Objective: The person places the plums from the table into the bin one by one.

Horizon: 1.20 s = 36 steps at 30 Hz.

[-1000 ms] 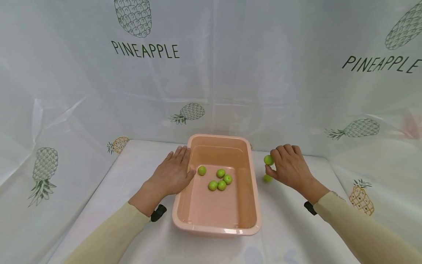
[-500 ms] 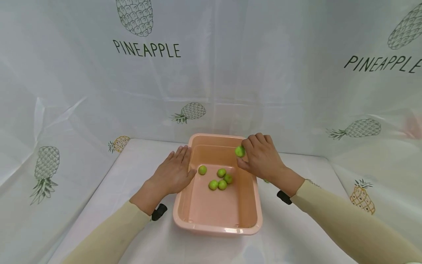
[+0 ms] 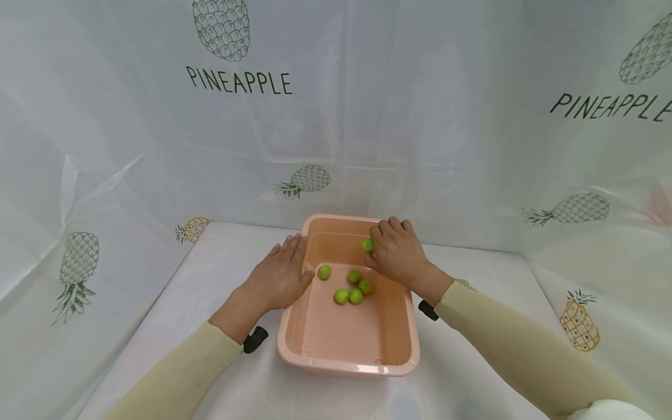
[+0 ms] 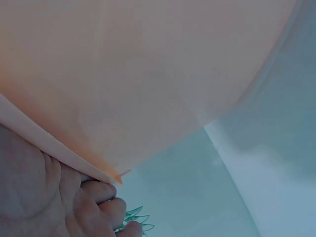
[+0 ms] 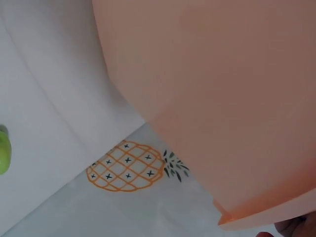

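right hand, head view: the right hand (image 3: 396, 251) has just come across the far right corner of the pink tub (image 3: 346, 368), thumb and fingers pinching one held green fruit (image 3: 368, 245)
held fruit: seen against the tub's far wall, above the floor and not let go
meaning: the carry looks mostly done, to my judgement; the fruit is over the tub but not yet among the rest
five green fruits (image 3: 354, 276): on the tub floor, four clustered, one apart near the left wall
left hand, head view: the left hand (image 3: 280, 274) lies flat along the left rim, fingers straight, grasping nothing
against a second ago: the held fruit was right of the tub, outside it; left hand and five fruits keep their places
left wrist view: palm and fingers rest against the rim's outer side
right wrist view: a loose green fruit (image 5: 4, 153), cut by the edge, sits on the white table (image 5: 34, 148) outside the tub; only a sliver of hand shows, its grip too hidden to tell here
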### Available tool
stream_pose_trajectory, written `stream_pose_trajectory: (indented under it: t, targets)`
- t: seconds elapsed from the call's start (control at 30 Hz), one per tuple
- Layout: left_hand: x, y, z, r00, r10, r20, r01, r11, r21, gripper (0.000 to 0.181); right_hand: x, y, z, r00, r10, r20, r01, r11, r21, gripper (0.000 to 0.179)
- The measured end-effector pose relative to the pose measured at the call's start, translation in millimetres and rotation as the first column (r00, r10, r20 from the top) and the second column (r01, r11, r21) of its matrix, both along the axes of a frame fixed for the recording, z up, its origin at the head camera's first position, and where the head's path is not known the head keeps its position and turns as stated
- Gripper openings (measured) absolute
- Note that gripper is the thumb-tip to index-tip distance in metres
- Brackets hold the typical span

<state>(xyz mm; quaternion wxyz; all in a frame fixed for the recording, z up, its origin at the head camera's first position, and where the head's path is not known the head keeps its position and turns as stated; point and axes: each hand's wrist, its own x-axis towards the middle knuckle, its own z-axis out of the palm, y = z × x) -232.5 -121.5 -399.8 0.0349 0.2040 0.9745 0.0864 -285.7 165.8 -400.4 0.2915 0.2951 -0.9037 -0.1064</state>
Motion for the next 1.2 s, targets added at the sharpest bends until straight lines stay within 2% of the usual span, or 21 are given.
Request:
stream_pose_trajectory:
  t: [0.37, 0.63, 0.83, 0.9, 1.0, 1.1, 1.2]
  targets:
    - [0.1, 0.1, -1.8, 1.000, 0.002, -0.001, -0.002, 0.999, 0.035, 0.077, 0.1, 2, -6.4, 0.985, -0.152, 0.083, 0.153, 0.988, 0.001, 0.039]
    - [-0.5, -1.0, -4.2, 1.000, 0.002, -0.017, -0.001, 0.999, 0.036, 0.076, 1.0, 3, -6.8, 0.987, -0.149, 0.067, 0.149, 0.989, 0.010, 0.034]
    - [-0.8, -0.8, -5.3, 1.000, -0.003, -0.017, 0.004, 0.999, 0.047, 0.076, 6.2, 7, -2.9, 0.990, -0.129, 0.061, 0.132, 0.990, -0.051, 0.031]
    - [-0.9, -0.7, -5.5, 1.000, -0.006, -0.011, 0.006, 0.999, 0.045, 0.076, 8.9, 11, -1.6, 0.994, -0.107, 0.038, 0.110, 0.991, -0.075, 0.032]
    - [-1.3, -0.6, -5.4, 1.000, -0.006, -0.002, 0.006, 0.999, 0.041, 0.076, 11.1, 20, -1.1, 0.997, -0.060, -0.042, 0.055, 0.993, -0.102, 0.035]
    - [-1.8, -0.5, -4.8, 1.000, -0.004, 0.003, 0.004, 0.999, 0.037, 0.076, 10.7, 34, -1.4, 0.991, -0.006, -0.134, -0.012, 0.992, -0.129, 0.035]
    - [-1.7, -0.4, -4.4, 1.000, -0.004, 0.000, 0.004, 0.999, 0.037, 0.076, 9.2, 53, -2.6, 0.983, 0.020, -0.182, -0.050, 0.985, -0.164, 0.032]
